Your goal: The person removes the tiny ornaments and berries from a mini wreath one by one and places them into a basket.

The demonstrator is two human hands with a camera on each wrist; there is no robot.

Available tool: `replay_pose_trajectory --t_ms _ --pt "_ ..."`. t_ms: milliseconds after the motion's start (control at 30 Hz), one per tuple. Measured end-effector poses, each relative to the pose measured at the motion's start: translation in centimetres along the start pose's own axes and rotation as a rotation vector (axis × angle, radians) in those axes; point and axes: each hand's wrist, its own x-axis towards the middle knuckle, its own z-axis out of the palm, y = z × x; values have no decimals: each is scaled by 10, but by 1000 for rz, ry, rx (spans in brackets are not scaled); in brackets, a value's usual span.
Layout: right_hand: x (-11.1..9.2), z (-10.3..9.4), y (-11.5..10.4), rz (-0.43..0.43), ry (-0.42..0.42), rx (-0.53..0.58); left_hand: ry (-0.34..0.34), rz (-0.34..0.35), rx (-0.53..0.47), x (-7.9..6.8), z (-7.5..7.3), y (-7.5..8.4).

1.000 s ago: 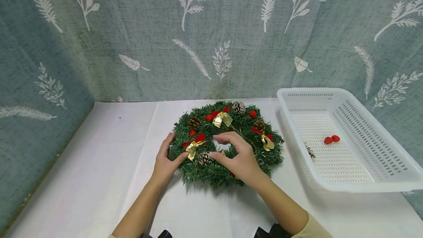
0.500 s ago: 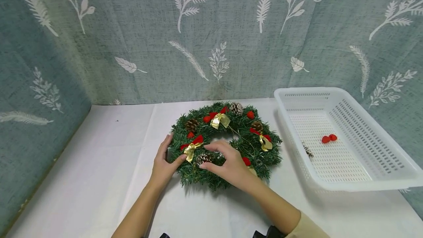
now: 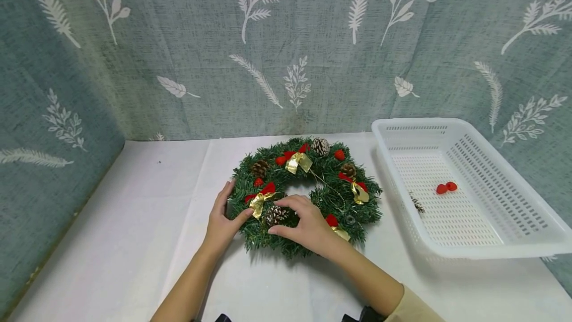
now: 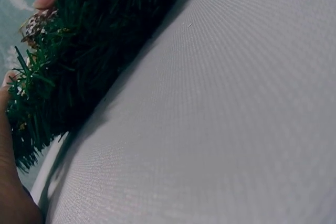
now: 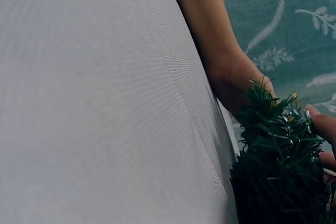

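Observation:
A green artificial wreath (image 3: 308, 242) lies on the white table, trimmed with gold-and-red bows, red berries and several pinecones. My left hand (image 3: 223, 222) grips its left side, thumb over the top near a gold bow (image 3: 256, 205) and fingers along the outer edge. With thumb and fingertips on opposite sides, my right hand (image 3: 308, 225) pinches a white-tipped pinecone (image 3: 275, 215) at the wreath's near left. In the left wrist view a fingertip of that hand comes right down at the pinecone (image 4: 38, 25). Part of the near bow (image 3: 340, 233) is hidden behind the right hand.
A white perforated basket (image 3: 451, 251) stands on the table at the right. Inside are red berries (image 3: 441, 189) and a small frosted sprig-like piece (image 3: 417, 204) by its left wall. A leaf-patterned green curtain (image 3: 201, 103) borders the back and sides.
My right hand has moved left and slightly nearer, from over the wreath's central opening onto the pinecone. The left hand stays on the wreath. The head view has shifted slightly.

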Motion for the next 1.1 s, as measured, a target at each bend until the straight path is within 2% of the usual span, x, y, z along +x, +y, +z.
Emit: replay_pose_trajectory --t_ms 167,433,733,967,1100 --pt "1 0 -3 95 -42 19 -11 -20 17 -5 -2 26" --pt "2 3 -2 84 -10 42 12 9 -4 0 2 -9" --pt "3 7 -4 84 57 70 29 14 -19 -5 1 -7" --pt "2 7 -5 22 124 104 25 4 -2 -6 1 -5" --pt "2 4 -5 -10 134 124 37 -1 23 -7 2 -6"
